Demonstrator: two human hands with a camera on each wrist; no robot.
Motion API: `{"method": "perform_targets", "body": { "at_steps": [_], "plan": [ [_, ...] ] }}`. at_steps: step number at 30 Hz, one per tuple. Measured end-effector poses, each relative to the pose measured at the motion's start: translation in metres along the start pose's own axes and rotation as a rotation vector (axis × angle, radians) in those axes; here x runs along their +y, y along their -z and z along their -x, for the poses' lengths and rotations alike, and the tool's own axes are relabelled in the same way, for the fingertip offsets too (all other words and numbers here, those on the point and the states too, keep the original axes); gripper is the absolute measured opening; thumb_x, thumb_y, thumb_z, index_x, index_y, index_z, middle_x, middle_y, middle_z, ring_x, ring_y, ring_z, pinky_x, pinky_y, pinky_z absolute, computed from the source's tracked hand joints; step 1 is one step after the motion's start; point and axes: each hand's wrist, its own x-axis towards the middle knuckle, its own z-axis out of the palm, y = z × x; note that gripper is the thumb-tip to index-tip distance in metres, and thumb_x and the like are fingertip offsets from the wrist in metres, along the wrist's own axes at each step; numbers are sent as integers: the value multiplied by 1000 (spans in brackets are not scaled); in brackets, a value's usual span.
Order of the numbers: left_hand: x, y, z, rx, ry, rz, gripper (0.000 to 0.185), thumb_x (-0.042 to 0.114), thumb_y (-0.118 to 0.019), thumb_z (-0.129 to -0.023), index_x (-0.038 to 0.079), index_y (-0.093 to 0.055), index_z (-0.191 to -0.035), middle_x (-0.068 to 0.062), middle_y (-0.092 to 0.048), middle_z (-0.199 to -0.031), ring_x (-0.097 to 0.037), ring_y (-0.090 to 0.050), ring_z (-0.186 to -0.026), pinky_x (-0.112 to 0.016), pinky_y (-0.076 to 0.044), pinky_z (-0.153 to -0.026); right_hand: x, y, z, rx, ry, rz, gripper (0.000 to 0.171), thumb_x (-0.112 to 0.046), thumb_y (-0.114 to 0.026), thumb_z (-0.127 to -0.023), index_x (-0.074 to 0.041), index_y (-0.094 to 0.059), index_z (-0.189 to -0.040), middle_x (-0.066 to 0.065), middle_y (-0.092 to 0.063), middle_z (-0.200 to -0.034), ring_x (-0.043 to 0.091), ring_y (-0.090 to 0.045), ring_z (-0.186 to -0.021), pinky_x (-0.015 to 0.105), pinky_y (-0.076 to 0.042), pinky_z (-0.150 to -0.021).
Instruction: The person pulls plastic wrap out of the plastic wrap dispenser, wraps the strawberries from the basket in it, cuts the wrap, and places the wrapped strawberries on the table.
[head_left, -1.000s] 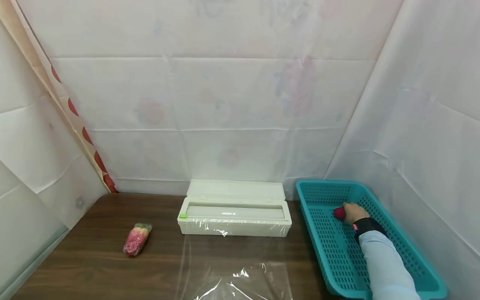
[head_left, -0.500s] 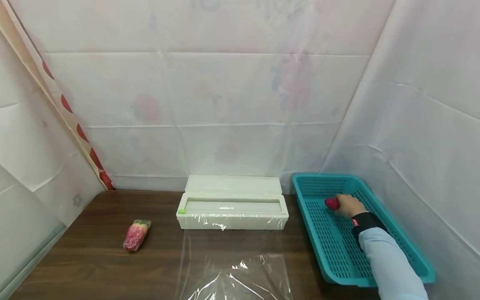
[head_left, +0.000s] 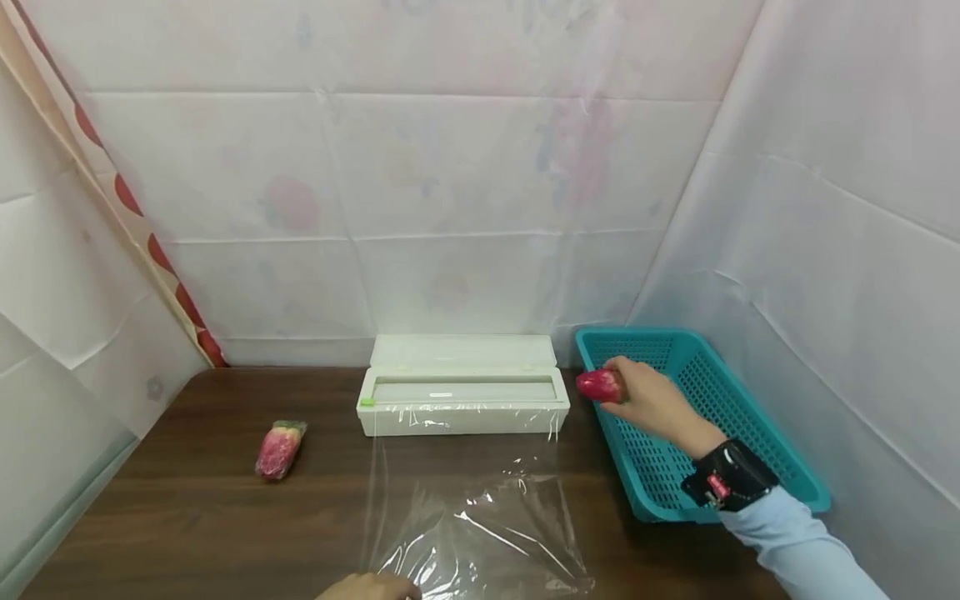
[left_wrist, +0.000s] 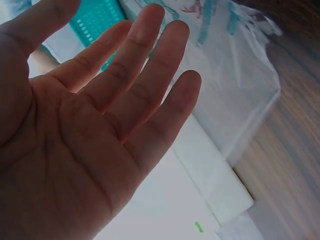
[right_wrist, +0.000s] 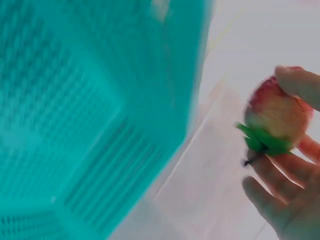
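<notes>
My right hand (head_left: 637,396) grips a red strawberry-like fruit (head_left: 597,386) with a green stalk (right_wrist: 262,142), held in the air over the left rim of the teal basket (head_left: 757,433). My left hand (head_left: 371,587) shows only at the bottom edge of the head view, next to a sheet of clear film (head_left: 480,517); in the left wrist view its fingers (left_wrist: 135,80) are straight and spread, holding nothing. The film runs out of a white dispenser box (head_left: 463,396) with its lid up.
A second red fruit wrapped in film (head_left: 277,448) lies on the dark wooden table (head_left: 187,508) to the left. White sheeting walls in the table at the back and both sides. The teal basket (right_wrist: 90,115) fills the right wrist view.
My right hand has lifted the red fruit out of the basket and moved it left, over the basket's rim. My left hand has come into view at the bottom edge.
</notes>
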Motion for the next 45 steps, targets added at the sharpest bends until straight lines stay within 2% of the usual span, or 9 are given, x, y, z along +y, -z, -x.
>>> {"method": "perform_targets", "body": {
  "at_steps": [4,7,11,14,21,25,31,38,45],
  "plan": [
    [7,9,-12,-43,89,19,28,37,-62,-80,14,-64,-96,14,-60,-76,4,-54,-68,-20,-43,-53,-31,-15,14,48,102,36,54,-27,-79,-69,-9,-55,-113,9,-60,-104,22,-55,-94,35,-52,-67],
    [12,17,-19,-50,168,42,28,36,-66,-77,15,-63,-96,16,-58,-74,3,-52,-66,-23,-42,-51,-48,-25,25,44,197,50,54,-29,-80,-68,-12,-55,-112,4,-61,-103,17,-55,-92,30,-52,-67],
    [19,29,-35,5,196,25,20,28,-67,-78,16,-62,-93,13,-62,-80,0,-56,-69,-25,-44,-53,-66,-31,35,42,316,67,53,-32,-79,-67,-15,-54,-110,-1,-60,-97,10,-54,-87,23,-50,-64],
    [26,35,-53,75,196,28,23,25,-66,-80,14,-63,-100,7,-65,-88,-4,-60,-77,-25,-48,-61,-80,-38,41,37,358,60,54,-33,-79,-66,-16,-54,-110,-3,-60,-97,8,-54,-87,22,-51,-64],
    [36,33,-84,267,183,94,48,25,-71,-78,12,-53,-121,0,-61,-112,-16,-62,-95,-31,-52,-75,-113,-68,57,-42,395,-48,55,-33,-78,-69,-17,-52,-115,-3,-60,-104,9,-56,-92,23,-52,-70],
    [38,25,-91,306,179,124,53,24,-74,-75,13,-53,-122,1,-59,-114,-15,-59,-100,-31,-51,-80,-122,-82,63,-60,377,-98,57,-32,-78,-70,-16,-52,-118,-3,-60,-109,10,-55,-97,26,-52,-75],
    [37,18,-92,316,204,139,46,20,-75,-74,8,-57,-114,-1,-61,-106,-10,-61,-90,-19,-51,-71,-128,-90,68,-49,382,-117,57,-36,-76,-72,-15,-53,-119,-1,-61,-111,12,-55,-99,27,-51,-79],
    [28,14,-93,288,259,172,44,20,-74,-76,6,-58,-114,-6,-62,-106,-11,-63,-85,-16,-50,-65,-126,-91,62,-168,321,-221,53,-31,-75,-75,-13,-55,-120,0,-61,-113,14,-57,-102,27,-50,-80],
    [22,5,-98,235,305,100,47,26,-75,-74,6,-59,-113,-7,-63,-106,-18,-62,-92,-25,-52,-71,-122,-98,53,-261,327,-206,47,-30,-74,-74,-15,-59,-116,-4,-63,-108,9,-57,-96,26,-48,-79]
  ]
}}
